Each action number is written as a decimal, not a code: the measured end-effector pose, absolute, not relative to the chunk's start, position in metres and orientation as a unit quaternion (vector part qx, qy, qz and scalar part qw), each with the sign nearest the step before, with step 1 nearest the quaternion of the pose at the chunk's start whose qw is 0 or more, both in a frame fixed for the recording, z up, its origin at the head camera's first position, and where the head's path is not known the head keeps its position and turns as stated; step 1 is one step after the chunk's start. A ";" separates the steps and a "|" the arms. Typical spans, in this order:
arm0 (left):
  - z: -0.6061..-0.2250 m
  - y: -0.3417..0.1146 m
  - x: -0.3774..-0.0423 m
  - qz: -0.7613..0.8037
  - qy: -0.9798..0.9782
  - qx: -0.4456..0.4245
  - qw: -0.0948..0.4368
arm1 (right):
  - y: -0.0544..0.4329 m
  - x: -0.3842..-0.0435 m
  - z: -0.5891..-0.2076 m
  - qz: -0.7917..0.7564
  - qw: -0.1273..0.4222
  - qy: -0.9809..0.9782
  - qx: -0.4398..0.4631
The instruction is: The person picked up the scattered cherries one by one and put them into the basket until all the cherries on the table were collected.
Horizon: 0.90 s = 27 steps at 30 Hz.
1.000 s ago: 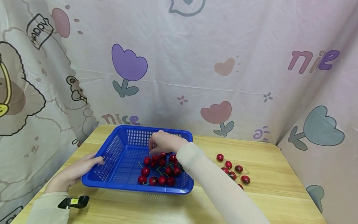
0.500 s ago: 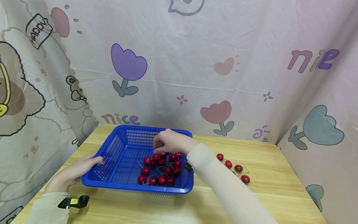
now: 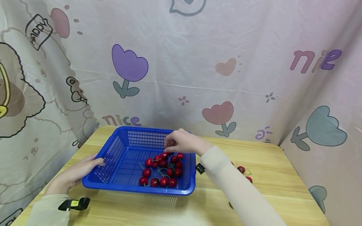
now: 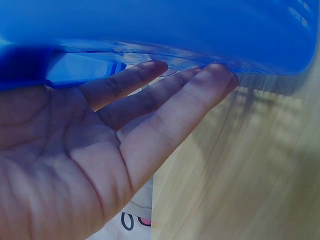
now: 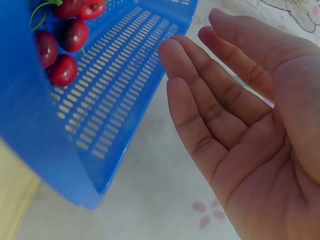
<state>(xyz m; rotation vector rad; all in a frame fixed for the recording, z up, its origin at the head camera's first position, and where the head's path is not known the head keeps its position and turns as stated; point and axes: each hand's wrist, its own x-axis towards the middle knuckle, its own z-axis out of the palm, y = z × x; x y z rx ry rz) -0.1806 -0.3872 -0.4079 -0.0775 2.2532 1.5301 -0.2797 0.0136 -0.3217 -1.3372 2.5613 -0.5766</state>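
A blue plastic basket (image 3: 113, 187) with slotted walls holds several dark red cherries (image 3: 155, 182), some with green stems, grouped in its right half. My left hand (image 3: 80, 172) grips the basket's left side, thumb over the rim; in the left wrist view its fingers (image 4: 170, 115) reach along beneath the blue rim. My right hand (image 3: 183, 142) hovers at the back right of the basket, over the rim. Its bent fingers (image 5: 185, 107) hold nothing in the right wrist view, where cherries (image 5: 63, 70) show inside the basket.
On the wooden table (image 3: 271, 175), right of the basket, lie more cherries (image 3: 241, 169), partly hidden by the right sleeve (image 3: 240, 185). A printed curtain (image 3: 175, 78) hangs behind and at both sides of the table.
My right hand has moved rightward from above the cherries to the basket's back right rim, its sleeve covering more of the loose cherries. My left hand and the basket stay in place.
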 end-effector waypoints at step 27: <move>-0.408 -0.386 -0.180 0.549 0.809 -0.033 0.208 | 0.087 -0.274 -0.317 -0.245 0.074 0.868 -0.424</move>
